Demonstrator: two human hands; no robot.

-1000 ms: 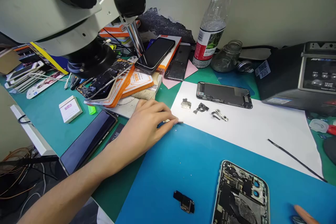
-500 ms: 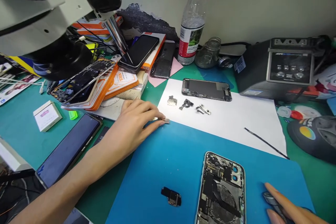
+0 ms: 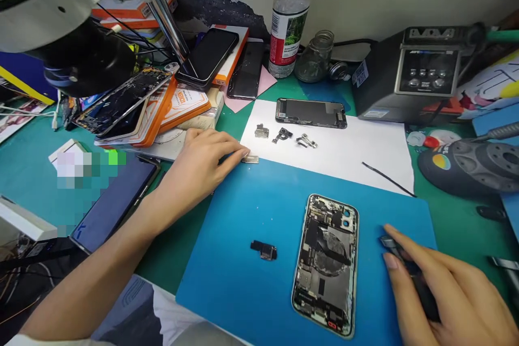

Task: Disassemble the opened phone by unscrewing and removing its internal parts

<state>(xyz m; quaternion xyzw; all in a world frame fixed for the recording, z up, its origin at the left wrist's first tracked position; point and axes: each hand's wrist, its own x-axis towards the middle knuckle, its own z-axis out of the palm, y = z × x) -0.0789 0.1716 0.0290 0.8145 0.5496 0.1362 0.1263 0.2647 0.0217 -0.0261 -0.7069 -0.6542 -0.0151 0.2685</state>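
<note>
My left hand (image 3: 208, 159) reaches to the back edge of the blue mat (image 3: 219, 275), thumb and fingertips pinched at one end of a small flat metal piece (image 3: 252, 159). In my right hand (image 3: 450, 286) is a dark slim tool (image 3: 424, 294) with a blunt end, its exact kind unclear. An opened phone body (image 3: 326, 265) lies on the mat between my hands, circuitry facing up. Left of it rests a small black phone part (image 3: 264, 250). On the white paper (image 3: 344, 148) are a metal bracket (image 3: 261, 131), two small parts (image 3: 283, 135) (image 3: 307, 141) and a phone screen (image 3: 311, 113).
A microscope (image 3: 81, 54) overhangs the left side. Phones and boxes are stacked behind my left hand. A bottle (image 3: 288, 38), a glass jar (image 3: 315, 57) and a black control unit (image 3: 411, 78) line the back. A black strip (image 3: 387, 178) lies on the paper; a dark round-based stand (image 3: 470, 162) is right.
The view has shifted, showing more of the phone body and my right hand. My left hand stays at the small metal piece, more of which now shows. The right hand still holds the tool.
</note>
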